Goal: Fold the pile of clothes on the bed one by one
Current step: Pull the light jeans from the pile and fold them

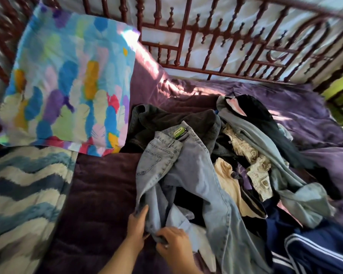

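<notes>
1. daylight comes from beyond the headboard point(226, 74), laying a bright pinkish streak across the purple cover point(285, 103) near the rail.
2. the near side is dim; the dark quilt point(99, 194) lies in shade with little detail.
3. glare washes out the top corner of the patterned pillow point(67, 80).
4. wide-angle distortion bows the headboard rails toward the edges.
5. the left and top edges are smeared with blur; the jeans point(186, 167) in the middle look sharper.
6. a green patch point(341, 89) at the right edge is overexposed.
</notes>
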`<state>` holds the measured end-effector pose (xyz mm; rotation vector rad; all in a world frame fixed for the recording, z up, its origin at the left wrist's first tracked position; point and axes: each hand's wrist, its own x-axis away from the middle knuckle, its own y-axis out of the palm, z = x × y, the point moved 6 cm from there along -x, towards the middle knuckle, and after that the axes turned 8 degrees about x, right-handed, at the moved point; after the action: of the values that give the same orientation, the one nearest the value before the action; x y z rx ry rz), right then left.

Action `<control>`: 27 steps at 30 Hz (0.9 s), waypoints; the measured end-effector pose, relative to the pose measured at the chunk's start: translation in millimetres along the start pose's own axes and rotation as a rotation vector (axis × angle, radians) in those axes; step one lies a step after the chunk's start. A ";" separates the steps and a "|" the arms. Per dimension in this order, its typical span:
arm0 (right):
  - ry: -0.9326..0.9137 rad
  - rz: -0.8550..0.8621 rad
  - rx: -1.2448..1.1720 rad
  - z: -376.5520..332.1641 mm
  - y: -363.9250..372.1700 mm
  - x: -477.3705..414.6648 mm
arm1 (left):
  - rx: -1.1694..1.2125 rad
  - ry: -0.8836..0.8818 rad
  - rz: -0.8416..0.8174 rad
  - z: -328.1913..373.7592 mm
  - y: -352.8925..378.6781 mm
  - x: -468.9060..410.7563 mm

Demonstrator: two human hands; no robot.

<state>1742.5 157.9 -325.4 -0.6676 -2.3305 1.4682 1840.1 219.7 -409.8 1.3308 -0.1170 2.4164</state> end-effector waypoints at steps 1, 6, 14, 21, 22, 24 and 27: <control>0.017 -0.032 -0.012 -8.4 2.1 5.6 | 0.026 0.064 0.055 5.4 -9.3 0.0; 0.059 -0.102 -0.053 -33.8 6.1 25.1 | 0.002 0.364 0.181 50.9 -48.5 22.5; 0.153 -0.518 -0.092 -50.8 38.9 31.7 | -0.443 0.329 0.293 7.7 -132.4 12.6; 0.287 -0.407 -0.009 -23.4 10.8 -1.3 | -0.638 0.389 0.294 17.4 -132.8 6.8; 0.314 -0.410 -0.019 -16.1 7.4 -3.8 | -0.641 0.410 0.295 24.1 -128.3 5.2; 0.376 -0.390 -0.062 -1.0 -1.0 -8.7 | -0.651 0.443 0.286 36.2 -117.1 2.9; 0.432 -0.360 -0.043 23.6 -13.0 -17.5 | -0.680 0.510 0.256 53.2 -94.2 -2.2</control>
<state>1742.9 125.8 -323.9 -0.4832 -2.0179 1.0024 1917.9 292.9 -392.6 0.4079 -0.9137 2.4832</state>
